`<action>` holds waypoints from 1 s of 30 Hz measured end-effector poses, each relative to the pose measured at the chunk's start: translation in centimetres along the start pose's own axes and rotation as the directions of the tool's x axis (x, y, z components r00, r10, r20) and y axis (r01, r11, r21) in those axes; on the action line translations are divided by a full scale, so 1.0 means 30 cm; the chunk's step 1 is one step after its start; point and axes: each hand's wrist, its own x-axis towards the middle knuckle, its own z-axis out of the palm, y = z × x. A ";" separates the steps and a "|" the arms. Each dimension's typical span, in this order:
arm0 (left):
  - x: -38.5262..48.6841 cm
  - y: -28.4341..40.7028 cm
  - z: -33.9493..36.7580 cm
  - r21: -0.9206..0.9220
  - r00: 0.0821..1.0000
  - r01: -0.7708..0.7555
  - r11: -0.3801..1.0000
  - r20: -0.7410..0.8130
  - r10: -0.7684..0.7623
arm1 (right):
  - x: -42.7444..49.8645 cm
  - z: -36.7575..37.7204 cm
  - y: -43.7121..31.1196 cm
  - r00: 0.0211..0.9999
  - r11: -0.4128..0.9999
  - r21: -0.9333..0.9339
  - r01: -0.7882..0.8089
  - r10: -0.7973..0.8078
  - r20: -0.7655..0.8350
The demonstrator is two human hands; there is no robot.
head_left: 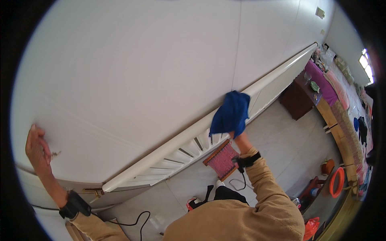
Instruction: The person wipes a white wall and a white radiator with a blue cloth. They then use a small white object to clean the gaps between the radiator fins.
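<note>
A blue cloth (231, 113) lies draped over the rounded top rail of a long white radiator (169, 150) that runs along the wall. My right hand (238, 135) is at the cloth's lower edge, mostly covered by it, so its fingers are hidden. At the far left my left hand (37, 147) is raised against or close to the white wall (135, 75), fingers loosely curled, with nothing seen in it. A dark mark (55, 154) shows on the wall beside it. Black bands with cables sit on both wrists.
A stool with a pink woven seat (223, 161) stands on the tiled floor below the radiator. A dark red cabinet (297, 99) adjoins a bed with a purple cover (321, 82) at right. An orange ring (336, 182) and a red plastic bag (311, 228) are lower right. A black cable (141, 215) trails at lower left.
</note>
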 end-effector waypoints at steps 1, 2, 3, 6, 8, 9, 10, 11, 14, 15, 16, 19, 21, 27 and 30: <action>-0.001 0.008 0.005 -0.006 0.998 0.058 0.998 0.009 -0.058 | -0.027 0.010 -0.099 0.993 0.984 0.134 -0.116 0.116 0.007; 0.000 0.019 0.010 -0.011 0.992 0.122 0.992 0.018 -0.122 | -0.045 0.030 -0.203 0.932 0.795 0.489 -0.357 0.335 0.137; 0.001 0.029 0.015 -0.046 0.986 0.160 0.986 0.058 -0.157 | -0.048 0.048 -0.296 0.821 0.432 0.722 -0.540 0.459 0.340; 0.010 0.058 0.023 -0.181 0.953 0.265 0.947 0.196 -0.229 | -0.005 0.047 -0.523 0.936 0.747 0.566 -0.347 0.241 0.256; 0.007 0.064 0.025 -0.272 0.931 0.290 0.918 0.303 -0.204 | 0.025 0.063 -0.706 0.995 0.898 0.440 0.019 -0.060 0.080; 0.001 0.066 0.028 -0.297 0.920 0.295 0.908 0.345 -0.186 | 0.026 0.064 -0.806 0.991 0.870 0.492 0.028 -0.088 0.099; -0.013 0.062 0.022 -0.288 0.913 0.299 0.910 0.363 -0.185 | 0.015 0.056 -0.900 0.971 0.863 0.505 -0.026 -0.097 0.217; -0.025 0.060 0.024 -0.277 0.904 0.302 0.912 0.385 -0.183 | -0.003 0.051 -0.983 0.937 0.857 0.509 -0.087 -0.103 0.333; -0.070 0.030 0.024 -0.289 0.884 0.304 0.908 0.440 -0.156 | -0.059 0.104 -1.167 0.970 0.695 0.718 0.037 -0.197 0.141; -0.083 0.012 0.020 -0.300 0.880 0.302 0.905 0.452 -0.144 | -0.077 0.121 -1.163 0.940 0.676 0.736 0.027 -0.268 0.212; -0.112 -0.014 0.004 -0.232 0.863 0.308 0.923 0.476 -0.168 | -0.096 0.140 -1.159 0.916 0.698 0.716 -0.009 -0.281 0.285; -0.266 -0.137 -0.085 -0.050 0.789 0.357 0.933 0.550 -0.273 | -0.110 0.187 -0.935 0.849 0.874 0.471 -0.118 -0.157 0.504; -0.454 -0.251 -0.192 0.042 0.733 0.466 0.884 0.541 -0.412 | -0.088 0.174 -0.672 0.776 0.994 0.104 0.041 -0.098 0.623; -1.173 -0.557 -0.543 0.216 0.488 0.715 0.665 0.527 -0.696 | -0.020 0.131 -0.195 0.834 0.999 -0.005 0.054 -0.042 0.550; -1.584 -0.622 -0.699 0.154 0.244 0.930 0.333 0.418 -0.875 | -0.017 0.132 -0.106 0.865 0.982 0.126 -0.143 0.062 0.499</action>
